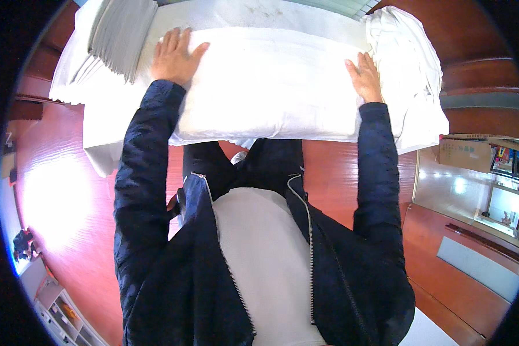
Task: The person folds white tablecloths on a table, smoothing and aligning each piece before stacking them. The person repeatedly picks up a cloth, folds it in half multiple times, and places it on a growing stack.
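A white cloth [272, 82] lies spread in front of me, its near edge hanging toward my legs. My left hand [176, 56] rests flat at its left side, fingers apart and palm down. On the right side, my right hand [364, 77] lies palm down with the thumb spread from the fingers. Neither hand grips anything. Beside my left hand stands a stack of folded white cloths [119, 36]. A loose, crumpled heap of white cloth [406, 78] sits just right of my right hand.
Faint brownish marks [264, 9] show on the covered surface beyond the spread cloth. Reddish flooring [60, 173] with strong glare extends at the left. At the right are a cardboard box [465, 153] and a wooden panel [432, 242]; a white shelf unit [65, 311] stands lower left.
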